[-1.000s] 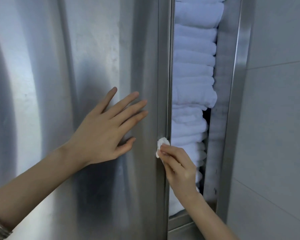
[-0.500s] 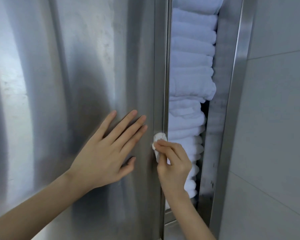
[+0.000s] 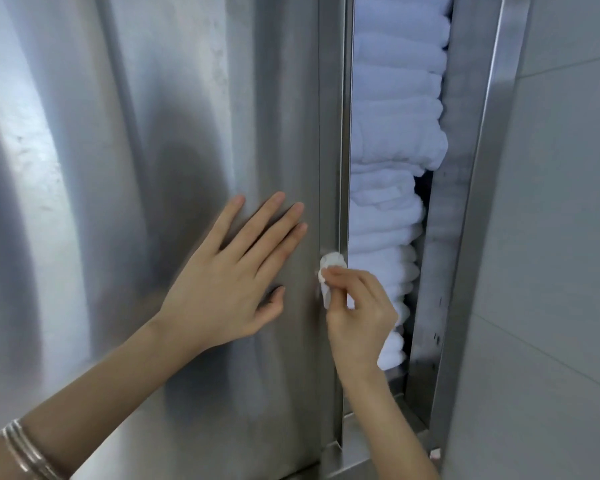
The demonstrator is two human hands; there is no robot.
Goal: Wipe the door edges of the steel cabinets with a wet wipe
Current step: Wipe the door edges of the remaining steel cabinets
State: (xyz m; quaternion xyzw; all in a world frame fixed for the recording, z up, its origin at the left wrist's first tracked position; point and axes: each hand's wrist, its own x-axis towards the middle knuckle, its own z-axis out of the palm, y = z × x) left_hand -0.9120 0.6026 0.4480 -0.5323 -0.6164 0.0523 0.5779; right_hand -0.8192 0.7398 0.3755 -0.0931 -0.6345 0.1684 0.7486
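A brushed steel cabinet door fills the left of the view and stands ajar. Its vertical right edge runs top to bottom near the middle. My right hand pinches a small crumpled white wet wipe and holds it against that edge at mid height. My left hand lies flat on the door face just left of the edge, fingers straight and spread.
Behind the gap, a tall stack of folded white towels fills the cabinet. The steel cabinet frame rises on the right, and a grey tiled wall lies beyond it. Metal bangles circle my left wrist.
My right hand with the wipe has shifted slightly along the door edge. My left hand has slid lower on the door face relative to the towels, and the view has tilted downward.
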